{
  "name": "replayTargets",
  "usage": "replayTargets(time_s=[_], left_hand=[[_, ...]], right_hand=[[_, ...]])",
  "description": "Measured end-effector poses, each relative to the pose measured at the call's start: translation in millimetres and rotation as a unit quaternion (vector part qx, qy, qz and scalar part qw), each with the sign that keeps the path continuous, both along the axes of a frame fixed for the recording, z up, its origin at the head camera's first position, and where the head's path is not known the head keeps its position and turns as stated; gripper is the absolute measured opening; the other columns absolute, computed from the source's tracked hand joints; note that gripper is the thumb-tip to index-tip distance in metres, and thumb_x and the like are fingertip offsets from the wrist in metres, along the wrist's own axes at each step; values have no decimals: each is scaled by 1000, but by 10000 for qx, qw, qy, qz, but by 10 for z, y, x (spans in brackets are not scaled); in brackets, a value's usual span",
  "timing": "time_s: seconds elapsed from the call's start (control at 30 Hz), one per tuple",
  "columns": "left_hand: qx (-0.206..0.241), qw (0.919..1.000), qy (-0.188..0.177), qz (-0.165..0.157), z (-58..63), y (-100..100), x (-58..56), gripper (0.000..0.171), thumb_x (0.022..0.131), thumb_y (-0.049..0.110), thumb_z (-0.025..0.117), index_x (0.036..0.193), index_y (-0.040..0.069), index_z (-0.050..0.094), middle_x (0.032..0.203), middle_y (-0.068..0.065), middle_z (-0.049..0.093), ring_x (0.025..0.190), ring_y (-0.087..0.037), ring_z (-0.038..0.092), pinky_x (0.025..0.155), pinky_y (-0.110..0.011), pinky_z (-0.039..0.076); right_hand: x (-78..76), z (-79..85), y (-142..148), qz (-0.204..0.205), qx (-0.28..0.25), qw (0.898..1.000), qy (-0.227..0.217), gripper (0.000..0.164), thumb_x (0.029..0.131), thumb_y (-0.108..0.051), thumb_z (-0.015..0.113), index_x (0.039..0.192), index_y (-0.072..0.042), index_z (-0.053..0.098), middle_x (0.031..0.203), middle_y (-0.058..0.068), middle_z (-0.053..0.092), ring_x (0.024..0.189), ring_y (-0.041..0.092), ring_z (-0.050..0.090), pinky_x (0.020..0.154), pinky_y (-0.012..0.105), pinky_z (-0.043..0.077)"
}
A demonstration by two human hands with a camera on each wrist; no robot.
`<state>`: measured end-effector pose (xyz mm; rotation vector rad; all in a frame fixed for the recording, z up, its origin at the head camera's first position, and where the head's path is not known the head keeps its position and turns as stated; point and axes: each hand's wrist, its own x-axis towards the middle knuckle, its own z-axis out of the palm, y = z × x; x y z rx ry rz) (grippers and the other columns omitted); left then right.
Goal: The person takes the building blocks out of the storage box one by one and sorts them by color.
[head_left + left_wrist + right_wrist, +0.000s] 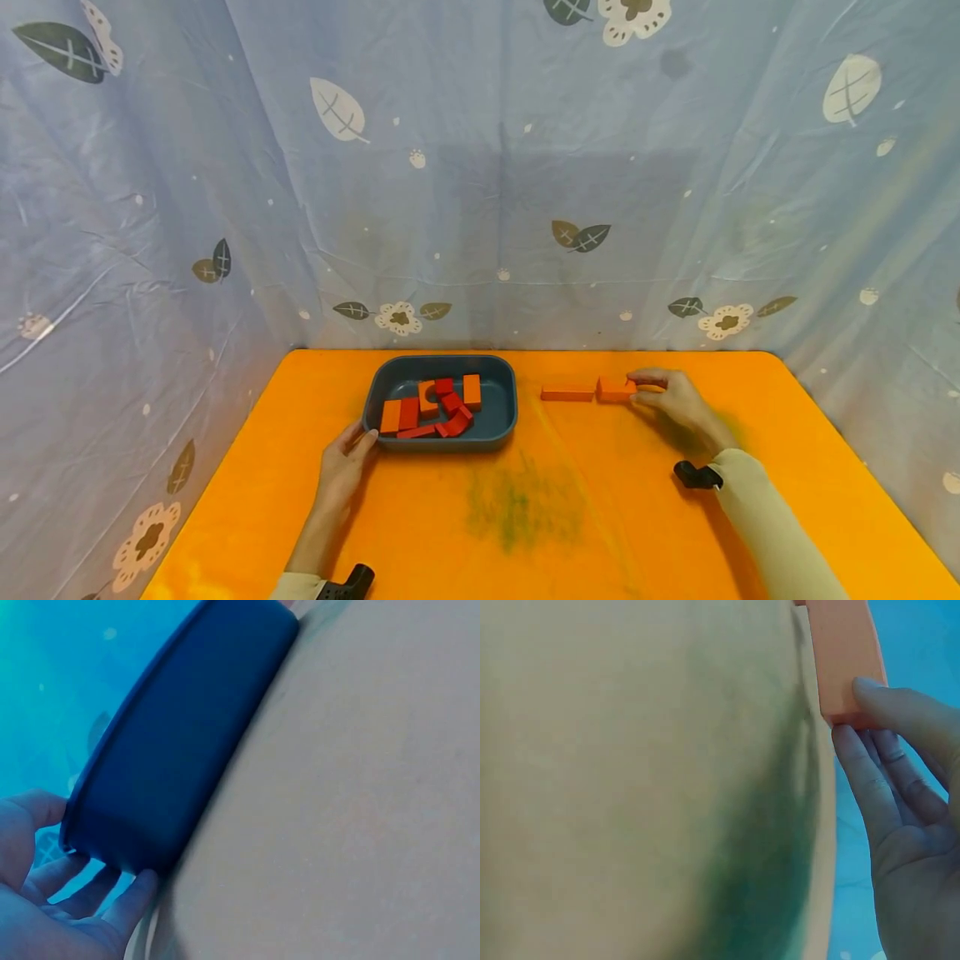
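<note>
A dark blue-grey tray (450,446) stands at the back left of the table, with several red and orange toy blocks (408,414) in it. My left hand (347,462) holds its near-left corner, thumb at the rim and fingers against the outer wall (180,727). Right of the tray, a long flat orange block (567,392) lies on the table. Beside its right end is a thicker orange block (615,390), pinched at its right end by my right hand (678,404). In the right wrist view, the thumb lies on the face of this block (845,660).
The yellow-orange table (420,525) has a green smudge (521,504) near its middle. A blue-grey curtain (480,192) with leaf and flower prints hangs behind it and along both sides.
</note>
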<state>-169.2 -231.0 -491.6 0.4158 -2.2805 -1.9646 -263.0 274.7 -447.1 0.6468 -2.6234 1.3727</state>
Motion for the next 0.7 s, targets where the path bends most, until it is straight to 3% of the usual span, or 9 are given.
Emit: replayTargets(time_s=[0.03, 0.07, 0.13, 0.2, 0.23, 0.3, 0.5, 0.57, 0.7], left_hand=[[35, 10000, 4, -17, 0, 1, -1, 51, 100, 17, 57, 146, -1, 43, 148, -20, 42, 135, -27, 42, 105, -33, 43], [74, 10000, 14, -26, 2, 3, -1, 50, 101, 16, 57, 146, -2, 43, 148, -20, 42, 134, -27, 42, 105, -32, 43], [114, 9999, 32, -38, 6, 5, -2, 50, 101, 15, 56, 146, -2, 43, 148, -20, 42, 134, -27, 42, 104, -31, 44], [83, 10000, 29, -12, 12, 4, -1, 50, 101, 15, 56, 146, -2, 43, 148, -20, 43, 133, -27, 43, 103, -29, 45], [72, 10000, 32, 5, 16, 3, 0, 50, 100, 15, 56, 146, -2, 43, 148, -20, 43, 132, -27, 44, 102, -29, 45], [45, 10000, 22, 34, 23, 0, 0, 50, 100, 15, 57, 146, -1, 43, 148, -19, 44, 132, -26, 45, 101, -26, 46], [69, 10000, 26, 5, 29, -4, -2, 50, 101, 16, 57, 146, -1, 43, 148, -19, 43, 135, -26, 41, 104, -30, 43], [68, 10000, 32, 2, 24, -2, -3, 50, 100, 16, 57, 146, -1, 43, 148, -19, 43, 136, -27, 40, 105, -32, 42], [129, 9999, 19, -30, 17, -1, 3, 50, 101, 16, 57, 146, -1, 43, 148, -20, 42, 136, -28, 40, 105, -35, 42]], right_hand=[[117, 145, -85, -85, 156, 9998, -59, 21, 88, -19, 75, 108, -12, 76, 104, 1, 73, 96, -1, 62, 86, 13, 50], [137, 156, -101, -48, 206, 9998, -50, 23, 88, -18, 75, 109, -9, 75, 104, 7, 73, 97, 4, 64, 88, 16, 52], [-43, -99, 21, 53, 290, 9996, 36, 32, 87, -8, 74, 114, 8, 68, 111, 24, 68, 101, 20, 66, 90, 27, 55], [-209, -331, 116, -58, 478, 9988, 103, 34, 84, -2, 74, 115, 9, 67, 113, 24, 67, 103, 33, 64, 93, 31, 54], [-212, -336, 103, -176, 548, 9983, 87, 34, 83, -3, 75, 114, 9, 68, 112, 25, 67, 103, 37, 63, 92, 30, 54], [-341, -503, 188, -98, 490, 9985, 244, 33, 82, -3, 77, 112, 7, 69, 111, 23, 68, 101, 35, 63, 90, 24, 53], [-361, -501, 181, -110, 581, 9981, 172, 34, 82, -5, 78, 113, 7, 69, 112, 23, 67, 102, 36, 63, 92, 39, 54], [-368, -499, 201, 164, 413, 9986, 271, 33, 84, -3, 76, 115, 6, 69, 113, 22, 67, 101, 31, 64, 92, 40, 54], [-297, -356, 207, 462, 129, 9976, 506, 28, 86, -15, 77, 114, -13, 74, 107, 1, 72, 98, 10, 65, 87, 21, 55]])
